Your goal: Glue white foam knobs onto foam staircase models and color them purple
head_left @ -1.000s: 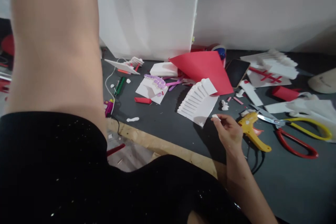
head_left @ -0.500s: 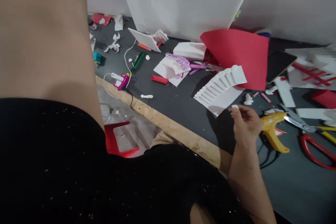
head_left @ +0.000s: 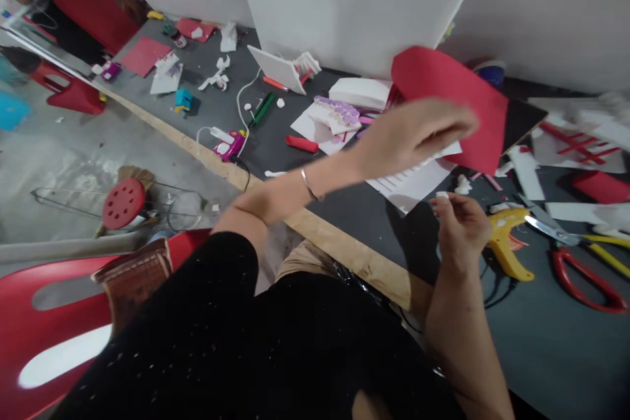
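My left hand (head_left: 418, 134), blurred by motion, is stretched over the white ribbed paper piece (head_left: 401, 187) and in front of the red sheet (head_left: 455, 102). Its fingers are smeared, and whether it holds anything cannot be made out. My right hand (head_left: 462, 226) is closed in a pinch on a small white piece (head_left: 442, 195), near the front right corner of the white paper. Just right of this hand lies a yellow glue gun (head_left: 509, 243). Left of the ribbed piece sits a white card with a purple-edged folded piece (head_left: 339, 115).
Red-handled scissors (head_left: 585, 282) and yellow-handled ones lie at the right. A magenta plug block (head_left: 230, 146), a red strip (head_left: 302, 144) and a green tool (head_left: 262, 109) are on the left part of the table. A wooden edge (head_left: 354, 246) runs along the front; red chairs stand left.
My left arm has swung down from close to the camera, and its hand is now over the ribbed paper. The floor and chairs at left have come into view. My right hand stays nearly still.
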Motion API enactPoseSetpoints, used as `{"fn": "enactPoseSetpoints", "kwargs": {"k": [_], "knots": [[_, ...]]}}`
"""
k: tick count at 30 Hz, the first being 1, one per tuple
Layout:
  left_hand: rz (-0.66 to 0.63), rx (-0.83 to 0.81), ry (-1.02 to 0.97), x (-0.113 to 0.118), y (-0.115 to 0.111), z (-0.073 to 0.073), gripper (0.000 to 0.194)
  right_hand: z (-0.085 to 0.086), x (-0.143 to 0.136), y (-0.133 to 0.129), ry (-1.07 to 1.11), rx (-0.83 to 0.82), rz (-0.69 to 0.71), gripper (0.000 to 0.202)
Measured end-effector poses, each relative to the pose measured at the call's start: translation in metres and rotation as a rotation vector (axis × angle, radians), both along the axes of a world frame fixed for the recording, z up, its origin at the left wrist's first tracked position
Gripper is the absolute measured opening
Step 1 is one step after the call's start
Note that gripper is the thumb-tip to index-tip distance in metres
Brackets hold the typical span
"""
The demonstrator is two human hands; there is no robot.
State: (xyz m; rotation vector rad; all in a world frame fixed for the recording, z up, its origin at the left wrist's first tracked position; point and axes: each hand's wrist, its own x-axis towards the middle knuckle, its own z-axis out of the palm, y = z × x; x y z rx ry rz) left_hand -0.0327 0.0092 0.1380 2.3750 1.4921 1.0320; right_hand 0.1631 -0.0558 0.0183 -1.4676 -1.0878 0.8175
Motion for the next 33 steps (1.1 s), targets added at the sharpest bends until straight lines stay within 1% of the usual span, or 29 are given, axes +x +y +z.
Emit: {"fn": "enactPoseSetpoints", "kwargs": {"k": [2,3,5,7,9,11,14,16,18,19,22,24,26,30,33], "knots": [[-0.22,-0.078,-0.109,0.013,-0.007,-0.024,0.024,0.001,-0.001,0.002,0.008,-0.009,0.001,0.054],[-0.284,-0.125,-0.171,0.019,-0.011,-0.037,0.023,0.001,-0.002,0.003,0.009,-0.016,0.007,0.057],[-0.278,-0.201,-0.26,0.027,-0.017,-0.063,0.024,0.001,-0.002,0.004,-0.008,-0.03,0.023,0.059],[-0.313,-0.265,-0.283,0.03,-0.018,-0.083,0.026,0.001,-0.001,0.005,-0.053,-0.037,0.045,0.058],[-0.348,-0.319,-0.288,0.031,-0.017,-0.094,0.028,0.002,0.0,0.004,-0.101,-0.025,0.049,0.056],[-0.389,-0.379,-0.312,0.031,-0.017,-0.1,0.03,0.003,0.002,0.003,-0.154,0.004,0.049,0.053],[-0.417,-0.465,-0.418,0.027,-0.018,-0.111,0.033,0.005,0.002,0.001,-0.22,0.043,0.089,0.046],[-0.426,-0.498,-0.503,0.024,-0.018,-0.119,0.032,0.006,0.0,0.001,-0.246,0.058,0.12,0.042],[-0.458,-0.501,-0.575,0.02,-0.017,-0.125,0.027,0.008,-0.003,0.0,-0.264,0.074,0.134,0.039],[-0.464,-0.477,-0.606,0.018,-0.016,-0.126,0.026,0.009,-0.004,0.0,-0.271,0.088,0.145,0.037],[-0.47,-0.42,-0.646,0.013,-0.012,-0.124,0.026,0.01,-0.007,0.003,-0.26,0.135,0.183,0.031],[-0.474,-0.423,-0.637,0.011,-0.008,-0.12,0.029,0.01,-0.007,0.006,-0.238,0.153,0.205,0.026],[-0.451,-0.428,-0.615,0.01,-0.007,-0.117,0.031,0.009,-0.007,0.009,-0.227,0.159,0.219,0.02],[-0.408,-0.306,-0.55,0.011,-0.008,-0.117,0.033,0.009,-0.006,0.012,-0.213,0.148,0.224,0.013],[-0.368,-0.246,-0.488,0.013,-0.011,-0.118,0.033,0.012,-0.007,0.011,-0.185,0.106,0.193,0.009]]}}
